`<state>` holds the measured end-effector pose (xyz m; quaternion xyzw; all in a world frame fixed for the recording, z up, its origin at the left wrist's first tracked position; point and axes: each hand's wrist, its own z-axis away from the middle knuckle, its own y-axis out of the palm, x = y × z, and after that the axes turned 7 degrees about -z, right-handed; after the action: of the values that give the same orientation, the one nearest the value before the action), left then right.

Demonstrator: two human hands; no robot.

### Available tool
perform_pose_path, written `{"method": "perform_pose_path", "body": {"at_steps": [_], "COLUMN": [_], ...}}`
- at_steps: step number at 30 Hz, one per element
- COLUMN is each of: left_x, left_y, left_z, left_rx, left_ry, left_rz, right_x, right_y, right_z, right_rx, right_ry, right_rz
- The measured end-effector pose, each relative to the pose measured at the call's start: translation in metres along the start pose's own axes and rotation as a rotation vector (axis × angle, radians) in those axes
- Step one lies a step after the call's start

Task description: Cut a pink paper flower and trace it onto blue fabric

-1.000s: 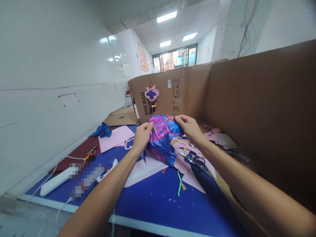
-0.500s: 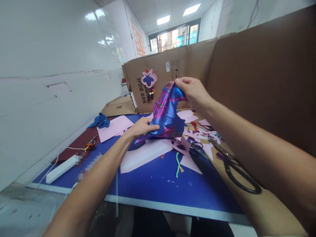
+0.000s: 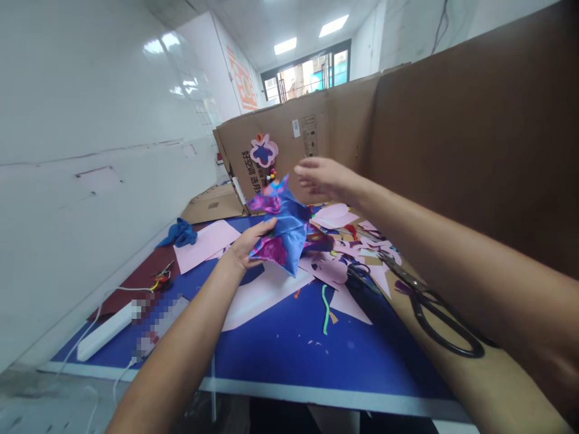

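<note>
A shiny blue and magenta patterned piece of fabric [image 3: 289, 226] hangs creased above the table, gripped at its left side by my left hand [image 3: 254, 242]. The thumb lies over the cloth; the fingers behind it are hidden. To the upper right of the fabric, my right hand [image 3: 319, 176] is in the air, apart from the cloth, its fingers stretched out and slightly blurred, with nothing visible in them. Under the fabric lie pink paper sheets [image 3: 266, 298] and cut paper scraps [image 3: 329, 270].
Large black-handled scissors [image 3: 441, 319] lie on cardboard at the right, with smaller scissors [image 3: 362, 274] nearer the middle. A green strip [image 3: 325, 308] is on the blue table [image 3: 280, 361]. Crumpled blue cloth [image 3: 180, 232] and a white power strip [image 3: 108, 330] lie left. Cardboard panels [image 3: 344, 132] stand behind.
My right hand has let go of the fabric's upper corner and moved slightly left and down. The fabric has flopped over toward my left hand. The view has shifted slightly.
</note>
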<state>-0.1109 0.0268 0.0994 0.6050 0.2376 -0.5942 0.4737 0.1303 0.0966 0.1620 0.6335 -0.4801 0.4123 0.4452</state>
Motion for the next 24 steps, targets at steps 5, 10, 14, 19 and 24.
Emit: {"method": "perform_pose_path", "body": {"at_steps": [5,10,14,19,24], "left_x": [0.006,0.007,0.006,-0.001,-0.027], "left_y": [-0.015,-0.023,-0.02,-0.016,-0.013], "left_z": [0.0,0.0,-0.006,-0.016,-0.018], "left_rx": [-0.049,-0.086,-0.126,-0.166,-0.222], "left_ry": [-0.001,0.04,0.109,0.14,0.19], "left_rz": [0.178,0.249,0.226,0.174,0.114], "right_x": [-0.054,-0.089,-0.106,-0.112,-0.105], "right_y": [-0.037,-0.075,-0.092,-0.088,-0.066], "right_z": [0.049,0.084,0.099,0.116,0.122], "right_rx": [-0.027,0.02,0.065,0.153,0.078], "right_ry": [0.073,0.052,0.079,0.135,0.077], "right_rz": [0.197,0.485,0.54,0.494,0.285]}}
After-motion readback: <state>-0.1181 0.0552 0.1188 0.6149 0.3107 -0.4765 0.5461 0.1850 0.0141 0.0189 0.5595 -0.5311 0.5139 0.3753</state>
